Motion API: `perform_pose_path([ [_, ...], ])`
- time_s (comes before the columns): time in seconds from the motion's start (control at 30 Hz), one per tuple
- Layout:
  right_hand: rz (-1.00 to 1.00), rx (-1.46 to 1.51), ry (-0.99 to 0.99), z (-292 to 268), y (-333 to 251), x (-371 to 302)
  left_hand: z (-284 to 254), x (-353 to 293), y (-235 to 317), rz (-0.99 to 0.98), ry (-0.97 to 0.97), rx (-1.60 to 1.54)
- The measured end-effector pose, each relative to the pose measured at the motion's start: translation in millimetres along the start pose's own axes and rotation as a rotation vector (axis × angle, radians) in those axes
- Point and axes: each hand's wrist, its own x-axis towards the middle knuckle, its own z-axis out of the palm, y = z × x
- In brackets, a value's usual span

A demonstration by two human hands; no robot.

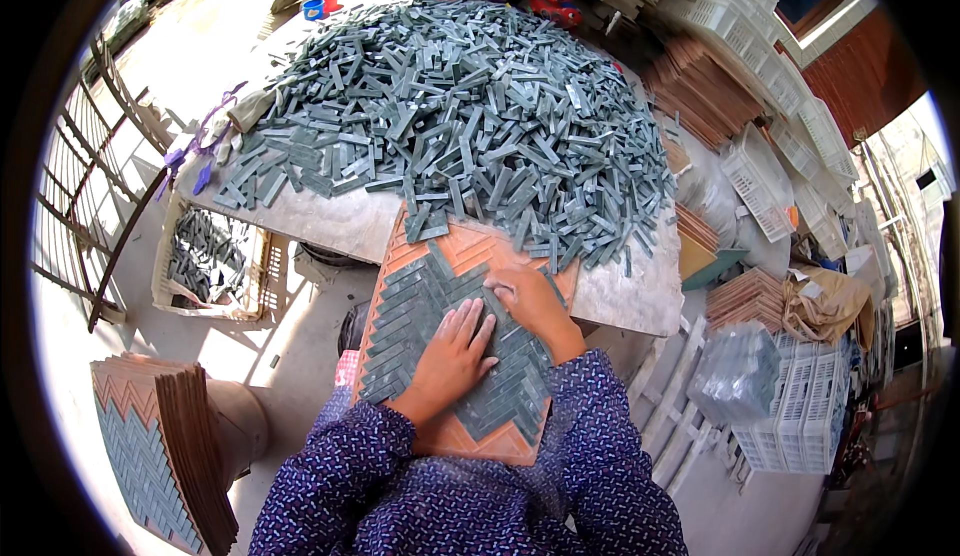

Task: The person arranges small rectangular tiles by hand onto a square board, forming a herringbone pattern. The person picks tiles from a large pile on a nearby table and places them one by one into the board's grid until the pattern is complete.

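Your left hand lies palm down, fingers extended together and thumb out, on a herringbone layer of dark green-grey stone strips. Your right hand, just beside it, has its fingers curled down onto the same layer; cannot tell whether they pinch a strip. The layer sits in an orange-brown, zigzag-patterned board, bare at top and bottom corners. Board's upper end overlaps the near edge of the pale, dusty surface; lower end close against your body. Beyond it, a broad heap of loose green-grey strips covers much of the surface. Floor, left: cream plastic crate holding more strips. Lower left: stack of similar boards, top one filled with herringbone strips.
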Motion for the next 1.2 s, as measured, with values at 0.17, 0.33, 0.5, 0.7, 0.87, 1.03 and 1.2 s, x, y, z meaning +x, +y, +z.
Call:
perform_pose_path([
  [0.17,0.112,-0.117,0.170,-13,-5,8,-4,-1,0,-0.022,-0.017,-0.008],
  [0.33,0.335,-0.448,0.490,-20,-3,42,-3,-1,-1,-0.011,-0.003,0.007],
  [0.5,0.235,-0.358,0.540,-22,26,54,-4,0,-2,0.005,0.003,0.011],
  [0.7,0.261,-0.352,0.410,-16,15,37,0,-3,-1,-0.026,0.005,-0.015],
  [0.87,0.307,-0.679,0.362,-1,-9,39,-2,-2,-1,-0.008,0.008,-0.013],
  [1.03,0.414,-0.463,0.343,-8,-16,40,-1,-2,0,-0.014,0.023,-0.016],
  [1.2,0.405,-0.136,0.182,5,-11,15,2,-3,-1,-0.012,0.026,-0.017],
])
